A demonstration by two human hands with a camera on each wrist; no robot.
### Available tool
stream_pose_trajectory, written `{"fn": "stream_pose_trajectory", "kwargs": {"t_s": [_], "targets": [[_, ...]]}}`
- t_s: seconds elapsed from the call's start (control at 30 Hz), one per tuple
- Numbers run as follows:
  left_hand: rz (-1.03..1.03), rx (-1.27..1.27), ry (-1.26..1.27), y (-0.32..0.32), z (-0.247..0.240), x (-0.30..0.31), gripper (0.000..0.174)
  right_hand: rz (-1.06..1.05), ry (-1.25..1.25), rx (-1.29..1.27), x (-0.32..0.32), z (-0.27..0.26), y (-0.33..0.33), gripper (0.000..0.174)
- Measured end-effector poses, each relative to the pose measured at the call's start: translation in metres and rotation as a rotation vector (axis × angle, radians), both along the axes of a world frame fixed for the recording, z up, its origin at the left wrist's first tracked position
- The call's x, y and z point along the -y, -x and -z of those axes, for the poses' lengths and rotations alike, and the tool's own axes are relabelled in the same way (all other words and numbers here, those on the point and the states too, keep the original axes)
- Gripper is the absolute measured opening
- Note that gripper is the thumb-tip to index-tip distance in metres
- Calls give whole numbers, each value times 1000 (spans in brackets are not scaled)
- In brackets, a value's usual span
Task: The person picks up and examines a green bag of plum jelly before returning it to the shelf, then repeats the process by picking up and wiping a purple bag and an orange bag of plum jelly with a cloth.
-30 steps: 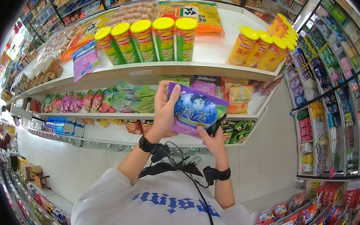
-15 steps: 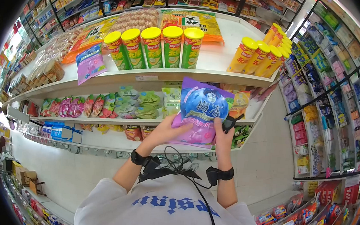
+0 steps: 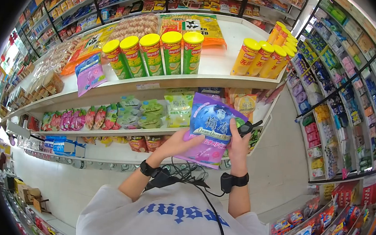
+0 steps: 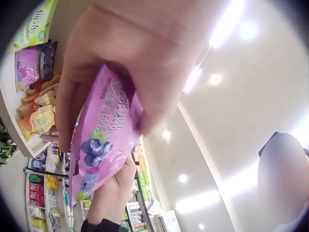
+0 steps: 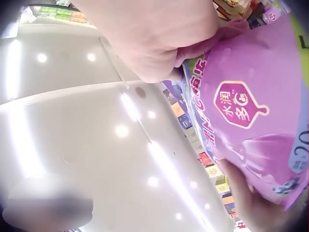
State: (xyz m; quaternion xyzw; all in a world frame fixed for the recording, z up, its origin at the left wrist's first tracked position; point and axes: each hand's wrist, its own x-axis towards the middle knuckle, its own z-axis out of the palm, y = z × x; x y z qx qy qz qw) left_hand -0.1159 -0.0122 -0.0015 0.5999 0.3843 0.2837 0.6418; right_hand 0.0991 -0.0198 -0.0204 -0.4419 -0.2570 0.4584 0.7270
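Note:
A purple pouch of blueberry jelly (image 3: pixel 212 131) is held upright between both hands, its printed front facing up toward the head camera. My left hand (image 3: pixel 177 144) grips its lower left edge, thumb on the front and fingers behind. On the right edge, my right hand (image 3: pixel 239 146) holds the pouch with the thumb laid over the front. A small black object (image 3: pixel 248 128) sticks out beside the right fingers. In the left wrist view the pouch (image 4: pixel 104 130) shows blueberries along its side. The right wrist view shows its pink-purple face (image 5: pixel 260 92) close up.
Behind the pouch is a white shelf (image 3: pixel 155 87) with green jelly pouches (image 3: pixel 180 108) on its lower tier. Green chip canisters (image 3: pixel 171 53) and yellow chip canisters (image 3: pixel 249 58) stand on top, with a similar purple pouch (image 3: pixel 90 74) at the left. Stocked racks (image 3: pixel 342 86) rise at right.
The left hand has gone from the pouch's upper left corner down to its lower left edge. The pouch has turned from tilted to more upright and, in the last half second, come lower.

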Motion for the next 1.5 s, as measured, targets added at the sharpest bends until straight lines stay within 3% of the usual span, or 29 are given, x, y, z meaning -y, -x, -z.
{"fn": "stream_pose_trajectory", "kwargs": {"t_s": [0.23, 0.37, 0.57, 0.6, 0.67, 0.7, 0.77, 0.83, 0.93, 0.97, 1.1, 1.2, 1.37, 1.5], "targets": [[-40, -36, 32, 0, 18, -5, 40, -17, 126, 121, 7, 9, -12, 31], [-34, 77, 147, -5, 20, -2, 41, 51, 15, -166, 5, -12, -2, 37], [70, 73, 254, 1, 22, -19, 57, 56, 13, -215, -1, -10, -3, 46], [-17, 78, 189, -2, 24, -21, 58, 51, 27, -213, -1, -9, -3, 46], [-192, 87, 58, -10, 27, -22, 62, -32, 150, 129, 6, -4, 1, 47], [-278, 113, 122, -11, 27, -25, 61, -73, 214, 299, 11, -4, 6, 48], [-450, 160, 252, -12, 27, -31, 59, -230, 222, 352, 22, -5, 20, 49], [-467, 116, 165, -7, 26, -33, 59, -357, 140, 368, 26, 5, 25, 47], [-529, 200, 139, -7, 29, -34, 58, -442, -10, 621, 31, -3, 30, 43], [-533, 202, 137, -6, 28, -34, 58, -435, 88, 548, 32, -10, 31, 36], [-520, 300, 232, -4, 23, -31, 53, -335, 102, 644, 25, 8, 24, 31], [-510, 545, 296, -5, 1, -21, 45, -392, 71, 679, 26, -1, 25, 31], [-527, 388, 251, 8, 9, -26, 39, -423, 70, 584, 30, 17, 25, 33], [-521, 325, 133, 9, 19, -25, 39, -291, 70, 466, 22, 3, 32, 27]]}}
